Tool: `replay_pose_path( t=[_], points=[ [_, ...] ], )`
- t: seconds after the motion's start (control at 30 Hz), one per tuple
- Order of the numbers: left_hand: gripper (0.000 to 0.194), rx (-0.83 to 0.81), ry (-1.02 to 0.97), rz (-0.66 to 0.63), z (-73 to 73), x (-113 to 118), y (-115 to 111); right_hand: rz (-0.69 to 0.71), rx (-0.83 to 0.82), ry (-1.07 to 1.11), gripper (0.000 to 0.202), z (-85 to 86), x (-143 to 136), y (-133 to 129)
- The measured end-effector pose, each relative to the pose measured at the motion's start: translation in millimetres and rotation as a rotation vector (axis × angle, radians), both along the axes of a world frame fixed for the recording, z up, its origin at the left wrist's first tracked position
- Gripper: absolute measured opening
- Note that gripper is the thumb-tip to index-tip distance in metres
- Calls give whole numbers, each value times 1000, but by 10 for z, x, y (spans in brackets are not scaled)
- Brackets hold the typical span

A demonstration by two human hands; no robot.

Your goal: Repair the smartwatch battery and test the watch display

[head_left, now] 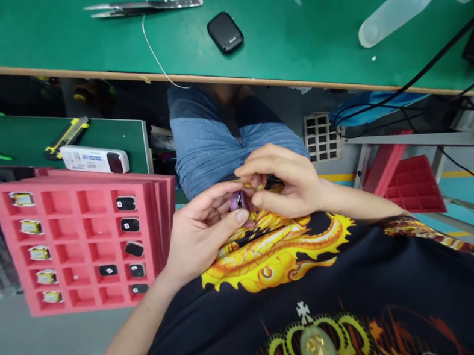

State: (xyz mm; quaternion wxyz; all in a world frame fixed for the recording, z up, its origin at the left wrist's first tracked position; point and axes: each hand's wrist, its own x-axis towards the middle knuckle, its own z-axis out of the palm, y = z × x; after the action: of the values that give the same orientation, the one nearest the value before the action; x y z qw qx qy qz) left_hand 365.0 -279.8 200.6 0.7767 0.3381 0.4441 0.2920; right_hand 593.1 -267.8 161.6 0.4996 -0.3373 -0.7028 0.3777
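In front of my belly, above my lap, my left hand (pixel 206 223) pinches a small purple-cased piece (pixel 237 200) with a dark, shiny face between thumb and fingers. Close beside it on the right is my right hand (pixel 286 181), its fingers curled and drawn towards the thumb; what they hold, if anything, is too small to tell. The fingertips of both hands nearly meet around the purple piece, partly hiding it.
On the green bench lie tweezers (pixel 147 6), a black rounded-square device (pixel 225 32), a thin white cable and a plastic bottle (pixel 406 4). At left, a pink foam tray (pixel 54 179) holds batteries and small black modules. A utility knife (pixel 69 137) and white box (pixel 94 160) sit behind it.
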Motion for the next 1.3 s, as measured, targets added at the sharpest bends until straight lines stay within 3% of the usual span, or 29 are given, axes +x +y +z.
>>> replay_pose_path(
  t=[0.2, 0.37, 0.57, 0.8, 1.3],
  points=[
    [41, -83, 3, 20, -106, -49, -6, 72, 129, -127, 34, -91, -20, -39],
    [36, -167, -101, 57, -129, -16, 14, 105, 125, -221, 44, -148, -24, -72],
    [34, -275, -120, 35, -145, 3, 16, 138, 46, -126, 33, -132, -58, -39],
    [32, -362, -143, 24, -162, -9, 17, 169, -8, -107, 38, -150, -66, -58],
    [31, -423, -88, -38, -148, -47, 10, 169, 28, -55, 36, -188, -84, -82]
  ],
)
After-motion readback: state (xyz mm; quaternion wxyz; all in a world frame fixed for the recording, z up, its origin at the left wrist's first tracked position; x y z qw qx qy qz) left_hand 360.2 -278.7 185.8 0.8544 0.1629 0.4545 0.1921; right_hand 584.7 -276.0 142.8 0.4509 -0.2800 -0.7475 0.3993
